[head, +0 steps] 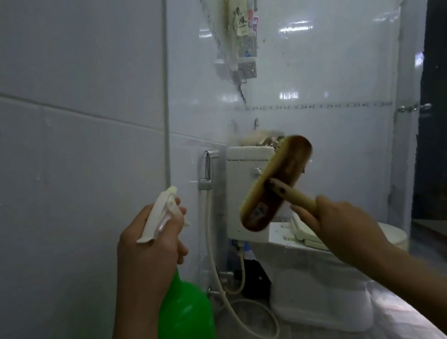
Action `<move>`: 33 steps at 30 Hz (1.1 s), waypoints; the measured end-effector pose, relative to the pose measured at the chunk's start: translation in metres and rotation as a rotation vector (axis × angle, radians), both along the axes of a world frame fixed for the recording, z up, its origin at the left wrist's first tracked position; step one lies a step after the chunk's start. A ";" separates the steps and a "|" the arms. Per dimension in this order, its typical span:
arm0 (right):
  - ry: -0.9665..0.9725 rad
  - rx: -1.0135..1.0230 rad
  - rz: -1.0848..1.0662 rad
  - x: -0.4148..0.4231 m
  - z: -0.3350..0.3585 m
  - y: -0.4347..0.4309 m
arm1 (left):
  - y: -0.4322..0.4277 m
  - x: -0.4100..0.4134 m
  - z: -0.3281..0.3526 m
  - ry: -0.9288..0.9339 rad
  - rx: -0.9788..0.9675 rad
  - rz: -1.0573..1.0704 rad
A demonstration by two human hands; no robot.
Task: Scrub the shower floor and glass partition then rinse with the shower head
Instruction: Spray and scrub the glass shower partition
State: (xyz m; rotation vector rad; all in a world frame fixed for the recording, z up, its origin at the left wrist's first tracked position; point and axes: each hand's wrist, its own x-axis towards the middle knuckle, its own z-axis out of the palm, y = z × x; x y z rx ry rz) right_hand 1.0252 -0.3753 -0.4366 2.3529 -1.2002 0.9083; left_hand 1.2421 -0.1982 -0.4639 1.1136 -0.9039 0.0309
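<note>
Left hand (148, 246): curled round green spray bottle (184, 327). Right hand (346, 231): grips handle of brush (276, 183), raised against glass (319, 84).

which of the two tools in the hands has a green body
The spray bottle in the left hand: green body with a white trigger head. The other, the scrub brush gripped by the right hand, is brown wood.
</note>
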 end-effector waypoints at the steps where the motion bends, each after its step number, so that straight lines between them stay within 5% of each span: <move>1: -0.006 0.009 -0.017 -0.003 -0.006 0.001 | 0.001 0.001 0.000 -0.003 0.006 -0.023; 8: -0.150 -0.021 0.194 0.083 0.035 -0.002 | -0.002 -0.004 -0.005 -0.037 0.111 -0.131; 14: -0.318 0.154 0.017 -0.026 -0.086 0.004 | -0.001 0.010 -0.017 -0.041 0.097 0.040; 23: -0.120 0.200 0.177 0.090 -0.056 0.011 | -0.001 0.006 -0.016 -0.001 0.118 -0.006; 30: -0.205 0.354 -0.020 -0.025 -0.158 0.016 | 0.006 0.020 -0.020 0.027 0.125 -0.071; 33: -0.177 0.363 0.043 0.006 -0.152 0.018 | 0.010 0.023 -0.021 0.018 0.140 -0.066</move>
